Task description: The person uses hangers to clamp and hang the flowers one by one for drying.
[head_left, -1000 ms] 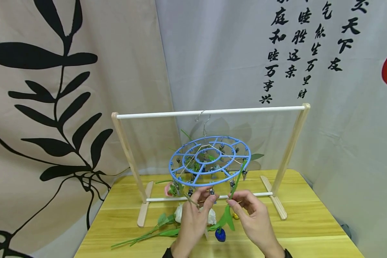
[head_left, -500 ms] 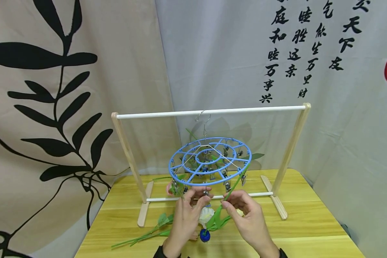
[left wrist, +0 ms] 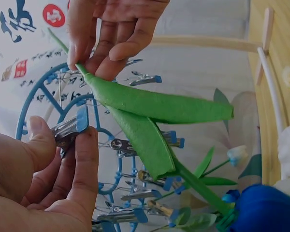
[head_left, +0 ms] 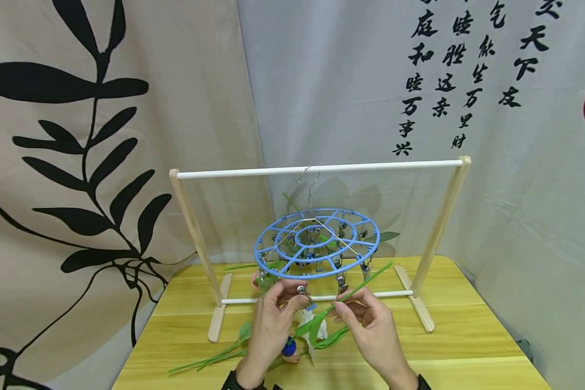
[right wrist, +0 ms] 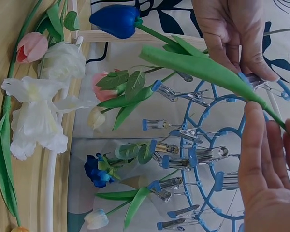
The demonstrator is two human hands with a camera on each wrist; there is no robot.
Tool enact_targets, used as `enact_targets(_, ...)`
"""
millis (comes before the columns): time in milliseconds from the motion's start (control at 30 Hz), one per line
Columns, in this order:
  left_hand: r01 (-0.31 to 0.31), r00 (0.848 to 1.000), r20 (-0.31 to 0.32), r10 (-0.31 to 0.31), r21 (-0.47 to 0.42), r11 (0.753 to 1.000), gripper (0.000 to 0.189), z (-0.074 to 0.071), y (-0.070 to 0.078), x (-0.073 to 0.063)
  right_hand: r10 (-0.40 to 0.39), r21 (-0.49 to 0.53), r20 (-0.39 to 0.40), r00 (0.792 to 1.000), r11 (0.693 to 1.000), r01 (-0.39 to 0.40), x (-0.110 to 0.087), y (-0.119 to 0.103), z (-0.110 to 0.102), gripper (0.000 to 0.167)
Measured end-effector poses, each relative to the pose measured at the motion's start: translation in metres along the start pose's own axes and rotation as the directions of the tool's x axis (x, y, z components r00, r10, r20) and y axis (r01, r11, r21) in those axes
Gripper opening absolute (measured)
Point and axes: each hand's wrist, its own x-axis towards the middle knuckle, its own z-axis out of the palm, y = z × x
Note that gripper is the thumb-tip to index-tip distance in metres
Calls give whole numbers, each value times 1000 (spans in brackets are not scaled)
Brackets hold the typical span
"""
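My left hand (head_left: 271, 325) pinches a metal clip with blue tips (left wrist: 70, 128) between thumb and fingers. That clip belongs to the round blue hanger (head_left: 302, 276), which hangs just above both hands. On the right, my right hand (head_left: 374, 327) pinches the green stem (head_left: 370, 279) of a blue tulip (left wrist: 268, 208). The stem slants, its bare end up to the right. The tulip's bloom (right wrist: 115, 21) points down to the left, beside my left wrist in the head view. Two broad green leaves (left wrist: 159, 101) spread between stem and bloom. The stem and the pinched clip are apart.
A wooden stand with a white top bar (head_left: 253, 173) carries the hanger. Several flowers hang from its clips, among them a blue flower (right wrist: 97, 169) and a white tulip (right wrist: 95, 220). White flowers (right wrist: 38, 116) and a pink tulip (right wrist: 32, 47) lie on the wooden table (head_left: 468, 325).
The tulip's bloom has swung left and its stem has tilted from steep to slanting, away from the hanger's rim. My left hand has shifted left with the clip, and the hanger has turned slightly.
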Motion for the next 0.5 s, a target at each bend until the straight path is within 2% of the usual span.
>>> enact_targets(200, 44, 999, -3, -44, -2, 999, 23, -4, 3, 3, 1, 38, -5, 1000, 999, -1, 2, 1, 3, 14)
enact_targets(500, 45, 999, 8, -45, 17, 999, 25, -8, 4, 2, 51, 50, -2, 999, 997, -51, 1, 0, 7, 12)
